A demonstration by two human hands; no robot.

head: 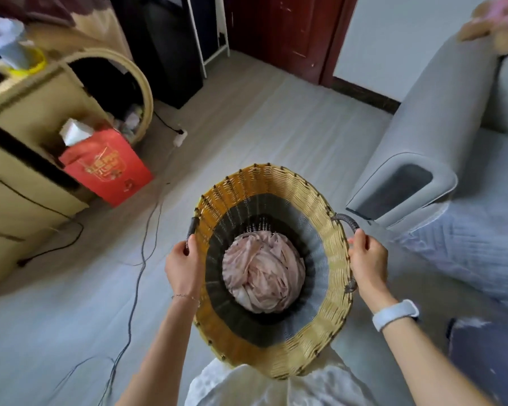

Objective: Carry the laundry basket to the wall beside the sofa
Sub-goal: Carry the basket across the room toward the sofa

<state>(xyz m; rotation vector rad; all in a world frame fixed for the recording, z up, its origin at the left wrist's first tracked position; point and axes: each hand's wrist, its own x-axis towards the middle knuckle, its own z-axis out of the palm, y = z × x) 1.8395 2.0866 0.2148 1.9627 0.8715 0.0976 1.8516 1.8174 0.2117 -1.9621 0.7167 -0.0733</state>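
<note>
A round woven laundry basket (326, 227), tan and orange at the rim with grey and black bands inside, hangs in front of me above the floor. Crumpled pale pink cloth (261, 273) lies at its bottom. My left hand (184, 266) is closed on the dark left handle. My right hand (367, 259) grips the grey right handle. The grey sofa (440, 133) stands to the right, its armrest close to the basket. A pale wall (393, 33) with a dark skirting board runs behind the sofa's far end.
A red paper bag (106, 168) and a beige cabinet (18, 159) stand at the left. Cables (141, 253) and a power strip (180, 139) lie on the grey floor. A dark red door (279, 27) and a black speaker (165, 48) are at the back.
</note>
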